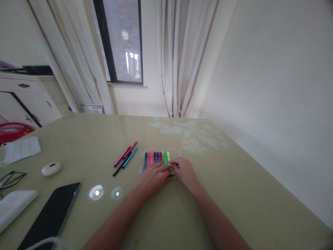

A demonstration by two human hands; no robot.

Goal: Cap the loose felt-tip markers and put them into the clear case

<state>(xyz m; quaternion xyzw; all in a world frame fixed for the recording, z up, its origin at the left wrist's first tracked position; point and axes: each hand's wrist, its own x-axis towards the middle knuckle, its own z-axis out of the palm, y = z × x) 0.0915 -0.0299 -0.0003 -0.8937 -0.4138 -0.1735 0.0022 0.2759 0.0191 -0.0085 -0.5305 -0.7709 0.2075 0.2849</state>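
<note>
Several coloured markers lie side by side in a clear plastic case on the table. My left hand rests palm down over the near part of the case, covering the lower ends of the markers. At the right side of the row, the fingertips of my right hand are pinched together by the yellow marker, touching or nearly touching my left fingers. What the pinch holds is too small to tell. Left of the case lie several loose pens: magenta, red, black and blue.
On the left of the table are a black tablet, a white box-like object, glasses, a white round case and a folded white cloth. A wall stands along the right edge.
</note>
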